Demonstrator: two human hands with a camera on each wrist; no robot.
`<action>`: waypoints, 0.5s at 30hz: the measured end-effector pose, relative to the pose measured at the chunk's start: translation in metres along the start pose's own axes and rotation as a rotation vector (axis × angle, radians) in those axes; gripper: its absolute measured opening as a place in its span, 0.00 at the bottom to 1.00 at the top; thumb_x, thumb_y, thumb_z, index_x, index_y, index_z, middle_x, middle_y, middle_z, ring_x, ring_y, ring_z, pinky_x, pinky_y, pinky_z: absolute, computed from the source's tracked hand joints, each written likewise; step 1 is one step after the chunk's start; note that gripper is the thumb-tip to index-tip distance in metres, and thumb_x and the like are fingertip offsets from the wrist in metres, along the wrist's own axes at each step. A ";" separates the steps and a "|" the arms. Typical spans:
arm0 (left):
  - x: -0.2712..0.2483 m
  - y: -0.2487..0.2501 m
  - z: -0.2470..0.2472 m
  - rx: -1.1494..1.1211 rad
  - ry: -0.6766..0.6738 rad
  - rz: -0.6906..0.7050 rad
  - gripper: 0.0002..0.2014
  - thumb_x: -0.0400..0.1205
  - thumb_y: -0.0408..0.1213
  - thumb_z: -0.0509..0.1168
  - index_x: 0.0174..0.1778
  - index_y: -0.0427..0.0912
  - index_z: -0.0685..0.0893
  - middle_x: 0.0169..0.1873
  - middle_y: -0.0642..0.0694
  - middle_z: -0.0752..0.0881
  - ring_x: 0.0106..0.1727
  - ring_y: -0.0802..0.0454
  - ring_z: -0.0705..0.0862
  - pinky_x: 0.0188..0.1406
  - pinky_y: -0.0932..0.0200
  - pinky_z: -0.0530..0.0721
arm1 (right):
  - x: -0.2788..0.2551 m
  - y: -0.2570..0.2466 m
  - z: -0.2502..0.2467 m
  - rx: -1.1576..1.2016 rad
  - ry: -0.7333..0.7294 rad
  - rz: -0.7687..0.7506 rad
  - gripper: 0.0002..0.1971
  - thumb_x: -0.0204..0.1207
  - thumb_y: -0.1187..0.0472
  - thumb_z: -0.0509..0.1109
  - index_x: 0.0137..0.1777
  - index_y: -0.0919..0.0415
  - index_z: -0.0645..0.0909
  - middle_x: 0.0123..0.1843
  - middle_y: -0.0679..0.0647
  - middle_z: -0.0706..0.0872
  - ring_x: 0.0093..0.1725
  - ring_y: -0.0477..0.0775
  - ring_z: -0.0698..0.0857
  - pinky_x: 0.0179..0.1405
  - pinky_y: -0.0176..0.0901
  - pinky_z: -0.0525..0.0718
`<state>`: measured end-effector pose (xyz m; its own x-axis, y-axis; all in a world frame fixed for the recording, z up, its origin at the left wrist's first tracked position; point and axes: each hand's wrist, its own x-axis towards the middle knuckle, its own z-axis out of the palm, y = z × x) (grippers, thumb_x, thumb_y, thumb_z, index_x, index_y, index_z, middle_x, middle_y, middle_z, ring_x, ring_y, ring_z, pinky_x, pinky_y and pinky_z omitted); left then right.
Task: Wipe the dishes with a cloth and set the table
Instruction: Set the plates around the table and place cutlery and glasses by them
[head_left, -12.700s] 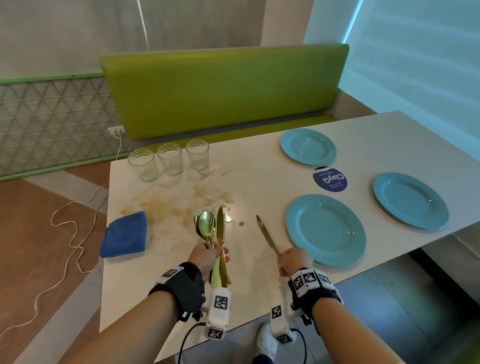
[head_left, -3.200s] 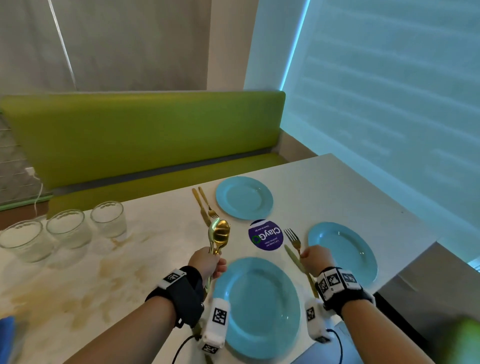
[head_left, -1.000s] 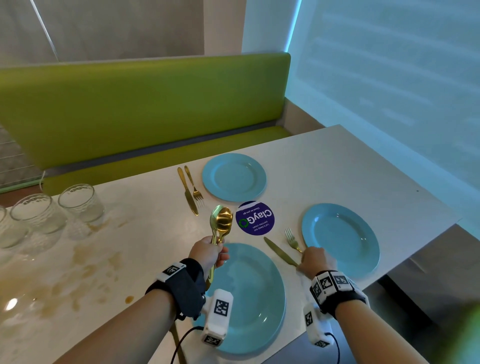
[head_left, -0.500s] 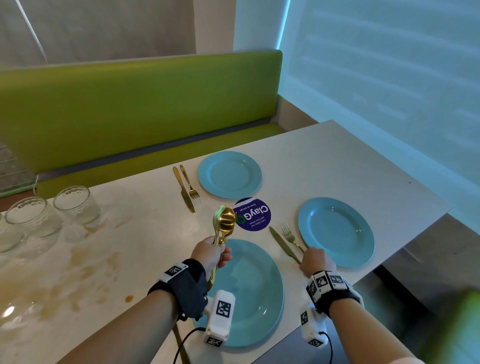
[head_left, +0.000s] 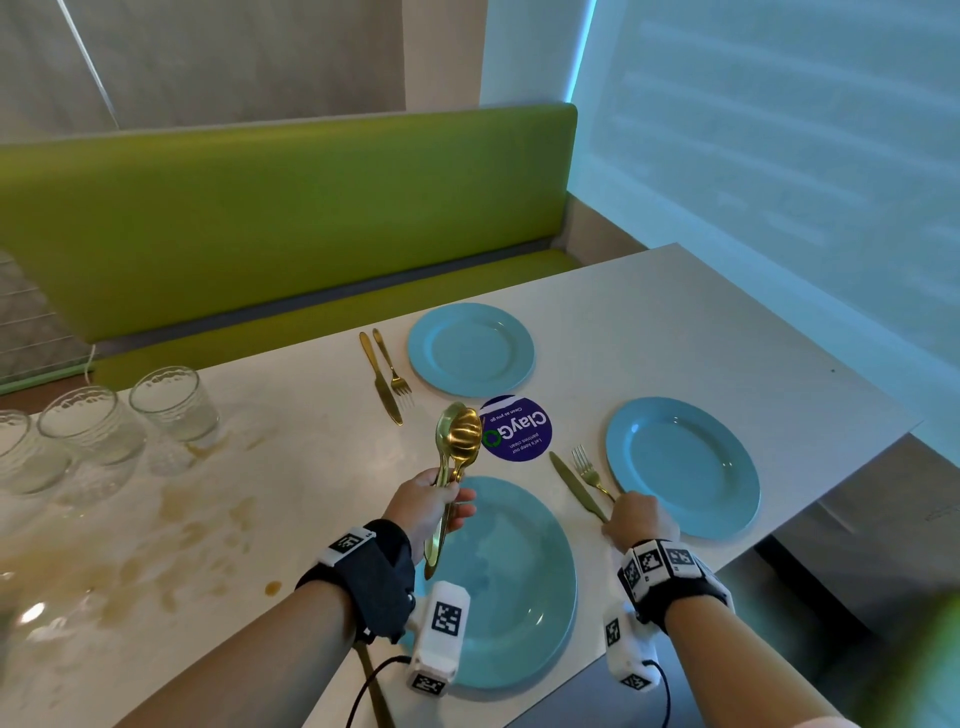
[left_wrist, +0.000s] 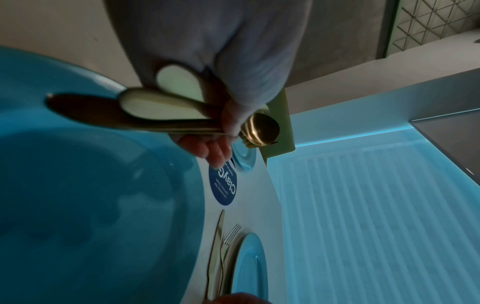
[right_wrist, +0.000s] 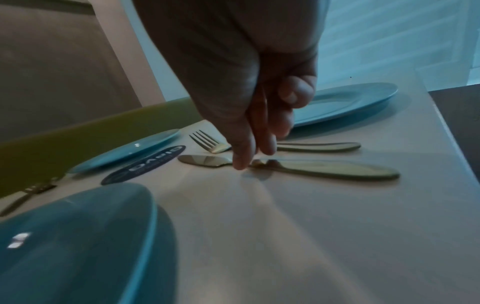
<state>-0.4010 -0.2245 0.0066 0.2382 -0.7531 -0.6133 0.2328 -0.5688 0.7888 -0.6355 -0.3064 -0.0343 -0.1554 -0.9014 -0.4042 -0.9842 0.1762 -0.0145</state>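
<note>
My left hand (head_left: 426, 506) grips a bunch of gold spoons (head_left: 460, 436) upright above the near blue plate (head_left: 519, 597); their handles (left_wrist: 155, 111) stick out below the fist. A gold knife (head_left: 574, 483) and fork (head_left: 589, 470) lie side by side left of the right blue plate (head_left: 685, 462). My right hand (head_left: 641, 522) hovers over their handles. In the right wrist view its fingers (right_wrist: 249, 148) point down nearly straight, a fingertip touching the table at the knife (right_wrist: 324, 167), with the fork (right_wrist: 317, 146) just behind. It holds nothing.
A far blue plate (head_left: 470, 348) has a knife (head_left: 382, 379) and fork (head_left: 395, 371) on its left. A round purple sticker (head_left: 517, 428) marks the table's middle. Three glasses (head_left: 171, 402) stand at the left near brown stains (head_left: 182, 545). A green bench (head_left: 285, 218) runs behind.
Over the last second the knife by the right plate has swung closer to the fork under my right hand. My left hand keeps the spoons in the same place.
</note>
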 end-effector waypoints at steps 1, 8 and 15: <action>-0.002 0.001 -0.001 -0.010 -0.013 0.003 0.09 0.86 0.31 0.55 0.50 0.43 0.80 0.43 0.43 0.87 0.42 0.50 0.86 0.39 0.61 0.83 | -0.003 -0.005 -0.003 0.014 -0.006 -0.021 0.12 0.76 0.58 0.69 0.57 0.62 0.82 0.55 0.57 0.86 0.55 0.57 0.86 0.52 0.45 0.83; -0.020 0.001 -0.009 -0.001 -0.067 0.022 0.10 0.88 0.30 0.52 0.47 0.40 0.78 0.41 0.41 0.87 0.39 0.50 0.86 0.39 0.60 0.82 | -0.054 -0.067 -0.026 0.438 -0.170 -0.378 0.12 0.74 0.47 0.70 0.50 0.55 0.86 0.40 0.48 0.86 0.29 0.45 0.82 0.29 0.33 0.81; -0.045 -0.003 -0.036 0.047 -0.109 0.046 0.10 0.88 0.32 0.52 0.50 0.39 0.79 0.43 0.42 0.88 0.42 0.49 0.86 0.42 0.58 0.84 | -0.110 -0.118 -0.014 0.734 -0.286 -0.494 0.10 0.78 0.52 0.67 0.51 0.55 0.86 0.40 0.48 0.87 0.26 0.43 0.79 0.21 0.31 0.74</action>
<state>-0.3781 -0.1768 0.0305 0.1430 -0.8090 -0.5702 0.1793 -0.5454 0.8188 -0.5037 -0.2337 0.0248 0.3894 -0.8264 -0.4067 -0.6185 0.0925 -0.7803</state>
